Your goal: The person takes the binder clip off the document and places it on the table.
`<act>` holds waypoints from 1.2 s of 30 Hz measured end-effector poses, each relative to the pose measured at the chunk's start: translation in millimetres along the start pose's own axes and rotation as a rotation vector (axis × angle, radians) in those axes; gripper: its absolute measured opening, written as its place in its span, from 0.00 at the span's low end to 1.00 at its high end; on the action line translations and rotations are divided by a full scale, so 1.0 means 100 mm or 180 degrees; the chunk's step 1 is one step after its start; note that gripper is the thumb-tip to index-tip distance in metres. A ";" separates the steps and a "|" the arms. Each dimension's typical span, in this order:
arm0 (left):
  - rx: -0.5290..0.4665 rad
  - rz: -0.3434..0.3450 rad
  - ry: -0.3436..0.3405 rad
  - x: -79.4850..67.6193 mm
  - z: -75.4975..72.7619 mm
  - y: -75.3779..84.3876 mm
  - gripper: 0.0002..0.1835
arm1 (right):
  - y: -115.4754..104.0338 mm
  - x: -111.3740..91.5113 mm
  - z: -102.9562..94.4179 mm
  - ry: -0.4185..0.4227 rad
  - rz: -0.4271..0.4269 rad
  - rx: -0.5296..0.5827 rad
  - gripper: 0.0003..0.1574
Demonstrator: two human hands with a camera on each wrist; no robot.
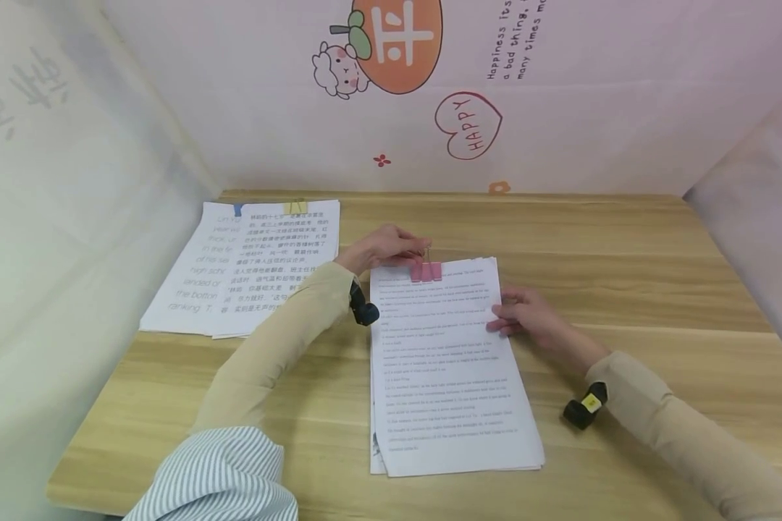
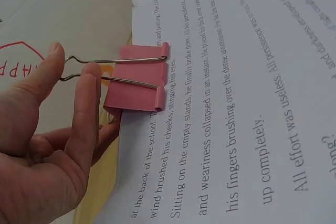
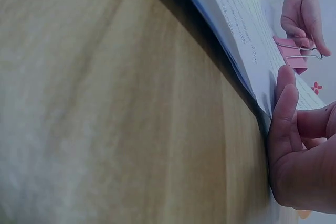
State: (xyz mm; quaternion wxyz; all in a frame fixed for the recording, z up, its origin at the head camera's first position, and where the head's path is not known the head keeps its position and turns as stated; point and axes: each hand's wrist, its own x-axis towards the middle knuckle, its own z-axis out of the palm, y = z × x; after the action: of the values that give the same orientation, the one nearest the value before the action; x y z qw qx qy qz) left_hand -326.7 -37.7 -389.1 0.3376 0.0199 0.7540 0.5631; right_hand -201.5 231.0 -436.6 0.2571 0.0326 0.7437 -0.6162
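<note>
The person's left hand (image 1: 386,247) is up at the shiny pink metal clip (image 2: 137,77) that bites the top edge of a stack of white printed paper (image 1: 443,362), with the thumb and pointing finger right by its thin wire handle (image 2: 118,61), though I can't tell if they squeeze it. The right hand (image 1: 537,318) has its fingers nearly straight, touching the right edge of that same stack, which lies on the brown wooden table (image 1: 612,260). Over to the left is another white paper pile (image 1: 195,282), with a small blue clip (image 1: 237,210) and a yellow clip (image 1: 295,208) on top.
</note>
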 end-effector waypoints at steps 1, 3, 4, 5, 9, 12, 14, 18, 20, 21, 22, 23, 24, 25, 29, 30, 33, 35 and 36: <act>-0.0043 -0.0005 0.0003 0.01 0.00 0.00 0.25 | 0.00 0.00 0.00 -0.0001 -0.0001 -0.0007 0.31; -0.0026 0.0024 0.0014 0.00 0.01 -0.01 0.25 | -0.01 0.00 0.01 0.0009 0.0013 -0.0014 0.30; 0.0008 0.0050 0.0020 0.00 0.01 -0.01 0.25 | -0.01 0.00 0.01 0.0012 0.0023 -0.0018 0.29; 0.0055 0.0073 0.0031 0.00 0.01 -0.01 0.26 | -0.02 -0.01 0.01 0.0016 0.0033 -0.0013 0.29; 0.0230 0.0151 0.0079 0.01 0.03 -0.01 0.27 | -0.03 0.00 0.01 0.0022 0.0050 0.0000 0.26; 0.0264 0.0180 0.0070 0.02 0.04 -0.01 0.26 | -0.02 0.01 0.01 0.0006 0.0028 -0.0008 0.26; 0.0267 0.0238 0.0032 0.02 0.04 -0.01 0.25 | -0.02 0.01 0.01 0.0001 0.0014 -0.0033 0.26; 0.0366 0.0405 -0.0040 0.02 0.03 -0.01 0.22 | -0.03 0.01 0.02 0.0012 0.0028 -0.0122 0.27; 0.0416 0.0449 -0.0045 0.02 0.01 -0.01 0.21 | -0.04 0.01 0.03 0.0031 0.0060 -0.0175 0.28; 0.0453 0.0475 -0.0033 0.02 0.00 -0.01 0.20 | -0.05 0.01 0.04 0.0036 0.0068 -0.0200 0.28; 0.0485 0.0503 -0.0019 0.02 -0.02 0.01 0.20 | -0.06 0.00 0.04 0.0049 0.0070 -0.0225 0.29; 0.0505 0.0534 0.0002 0.03 -0.03 0.04 0.20 | -0.08 -0.01 0.03 0.0065 0.0072 -0.0247 0.30; 0.0487 0.0542 0.0022 0.04 -0.05 0.07 0.20 | -0.09 -0.01 0.03 0.0089 0.0076 -0.0253 0.30; 0.0460 0.0566 0.0033 0.05 -0.06 0.09 0.21 | -0.10 -0.02 0.02 0.0108 0.0075 -0.0256 0.30; 0.0360 0.0622 0.0150 0.13 -0.16 0.15 0.22 | -0.09 -0.02 0.01 0.0166 0.0043 -0.0210 0.29; 0.0369 0.0622 0.0180 0.15 -0.18 0.15 0.22 | -0.08 -0.02 0.01 0.0162 0.0030 -0.0210 0.29; 0.0477 0.0583 0.0299 0.21 -0.24 0.10 0.22 | -0.04 -0.02 0.03 0.0143 0.0022 -0.0210 0.28; 0.0504 0.0564 0.0368 0.26 -0.25 0.06 0.23 | -0.01 -0.02 0.05 0.0126 0.0024 -0.0212 0.28; 0.0471 0.0554 0.0405 0.28 -0.25 0.04 0.23 | 0.00 -0.03 0.05 0.0129 0.0019 -0.0208 0.27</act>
State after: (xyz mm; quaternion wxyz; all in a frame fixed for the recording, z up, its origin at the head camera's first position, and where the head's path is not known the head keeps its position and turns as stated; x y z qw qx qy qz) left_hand -363.2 -46.0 -395.8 0.2365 0.0742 0.8088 0.5332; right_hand -197.4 227.0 -435.8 0.2447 0.0389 0.7684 -0.5901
